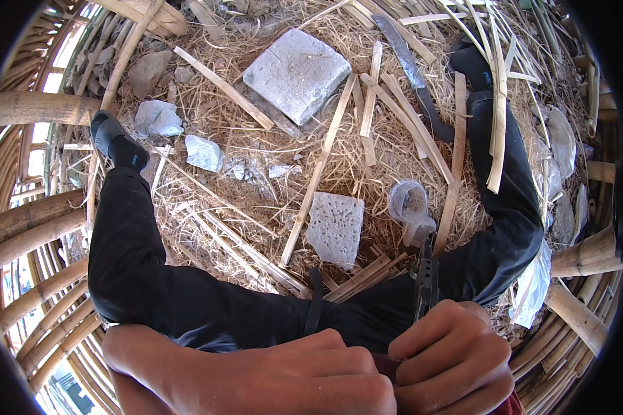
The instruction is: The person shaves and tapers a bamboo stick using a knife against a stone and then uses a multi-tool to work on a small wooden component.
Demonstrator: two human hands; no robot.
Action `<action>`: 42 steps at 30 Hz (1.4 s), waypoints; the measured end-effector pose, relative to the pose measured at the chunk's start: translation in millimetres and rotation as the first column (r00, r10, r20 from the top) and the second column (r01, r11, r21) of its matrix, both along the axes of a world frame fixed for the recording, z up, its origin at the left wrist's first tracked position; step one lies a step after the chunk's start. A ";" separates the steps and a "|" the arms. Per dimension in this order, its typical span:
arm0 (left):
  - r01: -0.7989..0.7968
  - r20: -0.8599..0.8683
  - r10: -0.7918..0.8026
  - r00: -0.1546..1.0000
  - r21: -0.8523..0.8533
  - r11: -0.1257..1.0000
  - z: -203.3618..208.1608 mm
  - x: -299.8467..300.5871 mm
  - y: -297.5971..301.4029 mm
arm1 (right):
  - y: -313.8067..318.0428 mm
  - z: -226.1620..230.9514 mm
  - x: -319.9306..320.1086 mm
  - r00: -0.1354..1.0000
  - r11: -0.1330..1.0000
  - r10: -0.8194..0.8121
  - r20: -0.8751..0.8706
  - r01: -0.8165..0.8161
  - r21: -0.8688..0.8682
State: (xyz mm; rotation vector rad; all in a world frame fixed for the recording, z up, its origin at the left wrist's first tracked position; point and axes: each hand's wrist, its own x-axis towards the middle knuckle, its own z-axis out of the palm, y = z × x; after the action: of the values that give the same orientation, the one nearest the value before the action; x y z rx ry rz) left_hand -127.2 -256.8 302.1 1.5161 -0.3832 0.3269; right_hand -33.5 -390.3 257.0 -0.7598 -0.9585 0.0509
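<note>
My left hand point(291, 373) and my right hand point(453, 356) are close together at the lower edge, in front of my lap. Both have their fingers curled shut, knuckles upward. Whatever they may hold is hidden beneath them. A bit of dark red cloth point(387, 364) shows between them. Just beyond my right hand stands a narrow black piece with holes point(426, 280); whether the hand touches it I cannot tell. A black strap point(315, 301) lies across my dark trousers beyond my left hand.
My legs spread around straw-covered ground with a grey block point(298, 75), a pitted stone point(336, 228), a clear plastic cup point(408, 202) and several bamboo strips point(318, 173). A long-bladed machete point(408, 62) lies near my right foot. Bamboo poles point(34, 228) wall both sides.
</note>
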 end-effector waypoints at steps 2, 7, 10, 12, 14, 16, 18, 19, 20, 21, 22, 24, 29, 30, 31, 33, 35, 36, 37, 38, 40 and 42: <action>0.013 -0.016 -0.013 1.000 0.005 1.000 -3.6 -3.7 -0.9 | -7.1 -3.6 13.4 0.976 0.985 0.170 0.133 -0.162 -0.066; 0.014 -0.015 -0.014 1.000 0.002 1.000 -4.5 -7.7 -1.6 | -6.1 -2.6 15.7 0.959 0.974 0.227 0.168 -0.223 -0.042; 0.023 -0.007 -0.023 1.000 0.018 1.000 -3.1 -3.8 -0.1 | -6.8 -5.6 12.9 0.966 0.978 0.210 0.150 -0.209 -0.026; 0.030 -0.004 -0.030 1.000 0.031 0.999 2.1 2.1 3.8 | -5.3 -3.9 15.5 0.964 0.974 0.225 0.140 -0.224 -0.025; 0.021 -0.009 -0.021 1.000 0.023 1.000 -2.7 -3.1 0.6 | -3.6 -3.1 18.1 0.962 0.972 0.236 0.139 -0.236 -0.017; 0.004 -0.015 -0.004 1.000 0.007 1.000 -6.4 -8.0 -2.9 | -1.7 -4.0 17.3 0.965 0.974 0.225 0.137 -0.228 0.005; -0.006 -0.017 0.006 1.000 -0.005 1.000 -6.6 -9.4 -3.6 | -0.2 -5.2 15.6 0.970 0.979 0.203 0.136 -0.206 0.010; -0.007 -0.018 0.007 1.000 -0.011 1.000 -6.5 -8.7 -4.0 | -1.0 -5.0 16.0 0.969 0.979 0.202 0.140 -0.204 0.002; -0.007 -0.019 0.007 1.000 -0.015 1.000 -6.3 -7.6 -4.1 | -1.6 -4.5 15.8 0.969 0.979 0.201 0.143 -0.202 -0.009; -0.005 -0.017 0.005 1.000 -0.018 1.000 -6.7 -7.2 -4.4 | -2.6 -3.3 17.0 0.968 0.979 0.203 0.145 -0.203 -0.018; -0.006 -0.018 0.005 1.000 -0.018 1.000 -7.4 -7.6 -4.0 | -3.9 -3.3 16.9 0.966 0.977 0.212 0.148 -0.210 -0.026; 0.004 -0.028 -0.004 1.000 -0.007 1.000 -8.9 -8.4 -2.9 | -3.4 -6.0 19.3 0.960 0.972 0.234 0.155 -0.231 -0.042; 0.260 -0.104 -0.270 0.957 -0.102 0.960 -0.7 5.8 27.8 | -2.4 -6.3 38.5 0.919 0.937 0.341 0.200 -0.314 -0.154; 0.370 -0.103 -0.392 0.914 -0.183 0.911 -8.4 11.7 36.6 | -5.4 -7.2 40.8 0.926 0.933 0.333 0.180 -0.297 -0.202; 0.235 -0.119 -0.240 0.963 -0.050 0.971 -14.1 11.0 42.6 | -0.7 -12.8 39.4 0.937 0.926 0.330 0.112 -0.298 -0.232; 0.048 -0.258 -0.092 0.962 -0.171 0.984 -32.2 9.0 45.9 | -0.4 -14.2 43.6 0.957 0.875 0.285 0.063 -0.233 -0.424; -0.105 -0.514 -0.147 0.845 -0.430 0.897 -33.9 3.7 46.7 | 4.3 -18.6 41.3 0.969 0.838 0.244 0.039 -0.190 -0.511; -0.125 -0.540 -0.161 0.826 -0.455 0.882 -34.0 3.7 48.9 | 10.5 -22.0 37.9 0.975 0.856 0.222 0.005 -0.192 -0.481; -0.143 -0.559 -0.185 0.808 -0.491 0.860 -38.7 3.5 49.2 | 10.3 -23.5 35.5 0.979 0.855 0.206 -0.012 -0.186 -0.484; -0.160 -0.577 -0.211 0.789 -0.526 0.836 -42.4 3.8 50.1 | 7.4 -20.9 36.2 0.976 0.841 0.214 -0.027 -0.199 -0.503; -0.121 -0.570 -0.234 0.788 -0.515 0.849 -46.5 4.9 50.4 | 3.6 -17.4 38.3 0.971 0.814 0.232 -0.054 -0.225 -0.536; -0.097 -0.541 -0.256 0.801 -0.539 0.837 -49.1 5.1 48.1 | 5.5 -13.4 32.0 0.980 0.792 0.180 -0.080 -0.193 -0.580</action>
State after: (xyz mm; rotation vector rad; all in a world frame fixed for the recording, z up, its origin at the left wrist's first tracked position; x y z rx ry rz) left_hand -122.2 -208.8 253.0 0.9520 0.1537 -0.1282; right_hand -1.5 -384.8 243.6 -1.2283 -1.0043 0.5537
